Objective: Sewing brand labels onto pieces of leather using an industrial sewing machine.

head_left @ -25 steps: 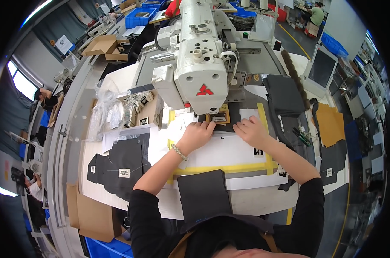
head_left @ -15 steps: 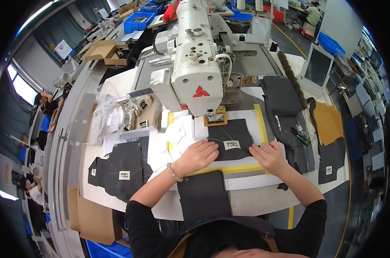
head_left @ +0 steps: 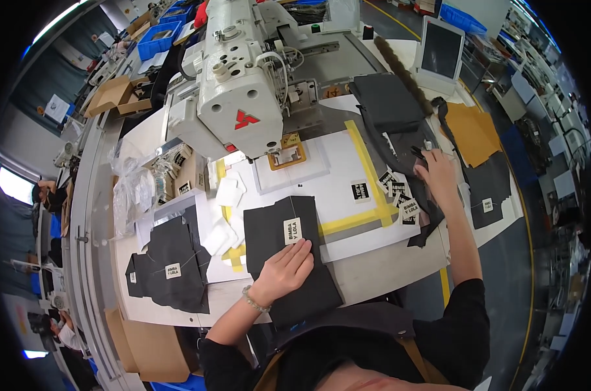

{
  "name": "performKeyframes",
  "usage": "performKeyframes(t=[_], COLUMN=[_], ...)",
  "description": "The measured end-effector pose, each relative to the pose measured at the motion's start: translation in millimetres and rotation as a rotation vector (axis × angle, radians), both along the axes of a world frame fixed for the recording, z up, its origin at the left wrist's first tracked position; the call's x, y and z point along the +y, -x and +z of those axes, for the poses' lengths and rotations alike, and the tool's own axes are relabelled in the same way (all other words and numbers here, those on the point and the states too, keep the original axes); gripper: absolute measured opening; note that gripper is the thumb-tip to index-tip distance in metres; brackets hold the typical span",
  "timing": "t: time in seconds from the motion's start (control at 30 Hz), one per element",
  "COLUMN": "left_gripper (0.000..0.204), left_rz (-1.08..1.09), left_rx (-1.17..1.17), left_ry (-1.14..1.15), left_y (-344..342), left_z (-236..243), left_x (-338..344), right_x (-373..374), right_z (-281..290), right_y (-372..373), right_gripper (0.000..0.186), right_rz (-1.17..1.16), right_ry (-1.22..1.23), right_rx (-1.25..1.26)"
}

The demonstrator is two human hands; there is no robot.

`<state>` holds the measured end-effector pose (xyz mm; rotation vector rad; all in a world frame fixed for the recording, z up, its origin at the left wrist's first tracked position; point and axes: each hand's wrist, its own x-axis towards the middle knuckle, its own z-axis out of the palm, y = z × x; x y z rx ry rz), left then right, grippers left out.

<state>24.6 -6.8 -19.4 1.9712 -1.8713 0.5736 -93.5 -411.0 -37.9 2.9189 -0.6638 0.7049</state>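
My left hand (head_left: 283,272) lies flat, fingers stretched out, on a dark grey fabric piece (head_left: 266,225) with a cream printed label (head_left: 293,231) on it. The fingertips touch the label's lower edge. Beneath and nearer me is more dark fabric (head_left: 311,296). My right hand (head_left: 436,169) is out at the right side of the table, its fingers curled around small dark thread snips (head_left: 418,153), which they partly hide. Close by, several black and cream labels (head_left: 406,207) lie in a loose pile. A white sewing machine (head_left: 240,104) stands ahead, its head over an amber frame (head_left: 287,157).
A yellow-taped white work surface (head_left: 337,153) holds a lone black label (head_left: 360,191) and white slips (head_left: 224,236). At left are a box of labels (head_left: 190,176), plastic bags (head_left: 129,192) and labelled fabric (head_left: 171,244). A screen (head_left: 440,49) and folded dark fabric (head_left: 386,101) stand right.
The labelled fabric has been moved from under the machine head toward me and left, turned, under my left hand. My right hand has left it for the snips. The view has shifted.
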Motion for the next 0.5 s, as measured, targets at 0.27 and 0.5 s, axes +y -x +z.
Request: performKeyframes(t=[0.27,0.5], left_gripper=[0.008,0.007], left_rz=[0.030,0.076], left_rx=[0.055,0.102], left_ry=[0.057,0.093], left_y=[26,35], left_z=[0,2], left_x=[3,8], right_x=[-42,41], right_z=[-22,43], right_y=[2,-48], right_gripper=[0.015,0.022], right_rz=[0.083,0.168], right_ry=[0.241,-0.517], right_rx=[-0.103,-0.246])
